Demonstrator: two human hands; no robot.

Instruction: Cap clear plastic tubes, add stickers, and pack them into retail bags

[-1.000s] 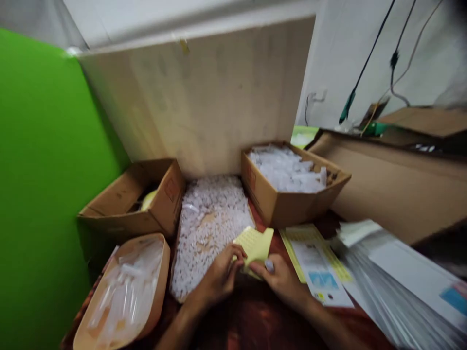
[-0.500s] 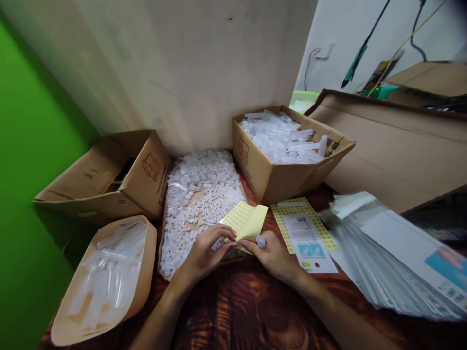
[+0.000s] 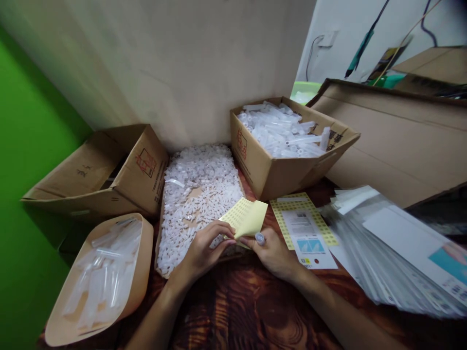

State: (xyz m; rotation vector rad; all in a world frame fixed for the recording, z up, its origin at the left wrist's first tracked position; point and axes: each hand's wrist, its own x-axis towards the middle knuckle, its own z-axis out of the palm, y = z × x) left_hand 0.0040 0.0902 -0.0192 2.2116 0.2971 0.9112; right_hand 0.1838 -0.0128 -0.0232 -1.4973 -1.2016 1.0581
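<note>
A yellow sheet of small stickers (image 3: 251, 216) is bent over between my two hands, its printed rows facing left. My left hand (image 3: 209, 245) pinches the lower edge of the sheet between thumb and fingertips. My right hand (image 3: 275, 255) is closed around a clear plastic tube (image 3: 260, 238), whose round end pokes out above the fist. The right thumb presses on the sheet's lower corner, close to the left fingertips. Whether a single sticker sits between the fingers is too small to tell. Behind my hands lies a shallow tray of many small white plastic pieces (image 3: 204, 184).
A cardboard box (image 3: 251, 170) full of clear tubes stands at the back, another box (image 3: 138, 180) at the left. An oval tan bin (image 3: 146, 262) holds more tubes. Right lie a second sticker sheet (image 3: 288, 201), a printed card (image 3: 308, 243) and fanned plastic bags (image 3: 368, 253).
The camera view has shifted slightly. Both hands keep nearly the same pose on the sticker sheet, and the tube stays in the right hand.
</note>
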